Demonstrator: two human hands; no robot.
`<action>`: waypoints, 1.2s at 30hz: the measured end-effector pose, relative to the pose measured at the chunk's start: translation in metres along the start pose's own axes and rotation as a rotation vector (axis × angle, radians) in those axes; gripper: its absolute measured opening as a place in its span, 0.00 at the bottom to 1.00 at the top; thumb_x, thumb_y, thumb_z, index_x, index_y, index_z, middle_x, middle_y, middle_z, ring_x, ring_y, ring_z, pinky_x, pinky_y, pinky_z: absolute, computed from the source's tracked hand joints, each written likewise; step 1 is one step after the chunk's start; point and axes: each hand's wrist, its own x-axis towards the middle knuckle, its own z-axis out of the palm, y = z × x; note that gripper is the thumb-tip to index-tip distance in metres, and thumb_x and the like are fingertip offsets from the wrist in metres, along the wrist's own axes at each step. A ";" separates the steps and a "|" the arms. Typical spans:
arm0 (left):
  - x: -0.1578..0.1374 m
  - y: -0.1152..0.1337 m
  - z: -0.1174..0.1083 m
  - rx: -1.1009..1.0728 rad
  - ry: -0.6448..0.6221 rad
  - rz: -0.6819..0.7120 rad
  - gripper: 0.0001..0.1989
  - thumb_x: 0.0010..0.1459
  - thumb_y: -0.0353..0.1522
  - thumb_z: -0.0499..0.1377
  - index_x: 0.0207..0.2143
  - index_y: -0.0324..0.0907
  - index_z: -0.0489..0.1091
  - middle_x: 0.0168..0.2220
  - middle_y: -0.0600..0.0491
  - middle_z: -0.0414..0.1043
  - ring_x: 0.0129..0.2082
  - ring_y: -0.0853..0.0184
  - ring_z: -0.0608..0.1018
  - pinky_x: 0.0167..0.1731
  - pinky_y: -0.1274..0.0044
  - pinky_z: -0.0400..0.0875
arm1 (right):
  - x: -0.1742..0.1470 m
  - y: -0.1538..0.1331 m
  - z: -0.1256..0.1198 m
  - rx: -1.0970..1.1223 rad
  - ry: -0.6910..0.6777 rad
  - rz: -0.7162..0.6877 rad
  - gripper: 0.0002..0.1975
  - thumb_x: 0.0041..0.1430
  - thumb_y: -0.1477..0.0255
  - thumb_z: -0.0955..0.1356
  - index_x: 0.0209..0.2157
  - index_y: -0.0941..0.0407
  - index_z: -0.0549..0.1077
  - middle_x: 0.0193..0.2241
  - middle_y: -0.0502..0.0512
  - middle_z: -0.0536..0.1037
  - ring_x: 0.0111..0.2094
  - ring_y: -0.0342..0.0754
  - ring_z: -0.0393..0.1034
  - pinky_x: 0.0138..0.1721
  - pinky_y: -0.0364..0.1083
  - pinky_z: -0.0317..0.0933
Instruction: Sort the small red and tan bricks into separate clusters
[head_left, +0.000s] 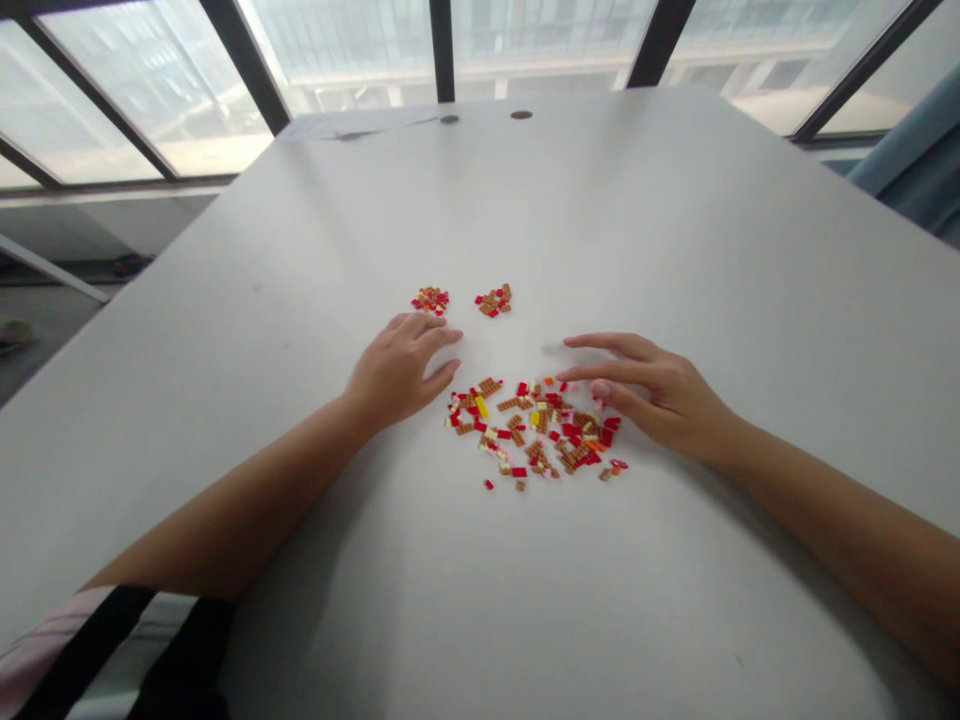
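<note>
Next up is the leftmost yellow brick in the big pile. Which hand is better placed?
Probably the left hand: it is nearer that yellow brick, while the right hand is toward the pile's opposite side.

The small bricks [574,455] look like hard moulded plastic — studded and rough-topped on the brown plates, smoother on some red and yellow pieces. The 2 small heaps [494,301] beyond look like the same plastic. The bench [525,580] has a smooth white top, its soft satin sheen carrying blurred reflections at the far end. Clear glass [547,40] sits between dark, metal-looking bars [442,50]. The sleeve [172,650] is cloth — soft and matt.
</note>
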 end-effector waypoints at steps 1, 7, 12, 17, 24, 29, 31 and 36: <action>0.000 0.000 0.000 0.001 0.000 -0.001 0.17 0.65 0.36 0.55 0.51 0.37 0.74 0.50 0.42 0.74 0.51 0.55 0.75 0.56 0.62 0.70 | 0.000 0.000 -0.001 0.030 0.009 0.039 0.15 0.69 0.62 0.63 0.44 0.48 0.81 0.54 0.58 0.77 0.48 0.52 0.77 0.47 0.53 0.73; 0.000 0.000 0.000 0.003 -0.004 -0.002 0.17 0.64 0.36 0.56 0.51 0.37 0.74 0.49 0.42 0.74 0.51 0.55 0.75 0.55 0.62 0.70 | -0.001 0.001 -0.002 0.098 0.070 0.167 0.22 0.70 0.56 0.60 0.35 0.47 0.83 0.50 0.56 0.80 0.45 0.51 0.77 0.48 0.53 0.71; 0.000 0.000 -0.001 -0.007 -0.005 -0.004 0.17 0.65 0.36 0.56 0.51 0.37 0.74 0.50 0.41 0.74 0.52 0.55 0.75 0.56 0.62 0.70 | 0.000 -0.001 -0.002 0.069 0.059 0.142 0.22 0.69 0.56 0.61 0.33 0.48 0.83 0.49 0.55 0.80 0.42 0.50 0.78 0.43 0.51 0.73; 0.001 -0.001 0.000 -0.019 -0.014 -0.013 0.16 0.65 0.36 0.55 0.51 0.38 0.73 0.50 0.41 0.74 0.52 0.55 0.75 0.57 0.60 0.69 | 0.000 -0.005 0.000 -0.027 0.036 -0.098 0.12 0.67 0.66 0.65 0.43 0.49 0.81 0.50 0.57 0.80 0.49 0.52 0.76 0.51 0.53 0.69; 0.000 -0.003 0.003 -0.015 -0.014 -0.018 0.16 0.65 0.36 0.55 0.50 0.40 0.73 0.50 0.42 0.74 0.52 0.55 0.75 0.56 0.60 0.69 | 0.001 -0.016 0.012 -0.151 -0.122 -0.384 0.18 0.68 0.68 0.64 0.57 0.51 0.72 0.56 0.57 0.77 0.57 0.52 0.71 0.59 0.55 0.64; 0.000 -0.002 0.003 -0.011 -0.014 -0.017 0.16 0.65 0.36 0.55 0.50 0.40 0.73 0.50 0.43 0.74 0.52 0.55 0.75 0.56 0.61 0.69 | -0.001 -0.016 0.014 -0.220 -0.153 -0.420 0.18 0.68 0.69 0.63 0.58 0.51 0.72 0.55 0.54 0.78 0.57 0.52 0.72 0.59 0.56 0.63; 0.000 -0.002 0.003 -0.006 -0.016 -0.014 0.16 0.65 0.36 0.55 0.50 0.39 0.73 0.50 0.42 0.74 0.52 0.55 0.75 0.56 0.61 0.69 | 0.000 -0.017 0.014 -0.219 -0.141 -0.415 0.19 0.68 0.71 0.63 0.57 0.52 0.72 0.53 0.54 0.79 0.55 0.51 0.74 0.58 0.55 0.63; 0.000 -0.003 0.002 -0.004 -0.016 -0.012 0.16 0.65 0.36 0.55 0.50 0.39 0.73 0.50 0.42 0.74 0.51 0.56 0.75 0.56 0.62 0.69 | 0.002 -0.026 0.013 -0.162 -0.088 -0.448 0.17 0.68 0.70 0.63 0.56 0.54 0.72 0.53 0.58 0.80 0.52 0.49 0.75 0.55 0.52 0.65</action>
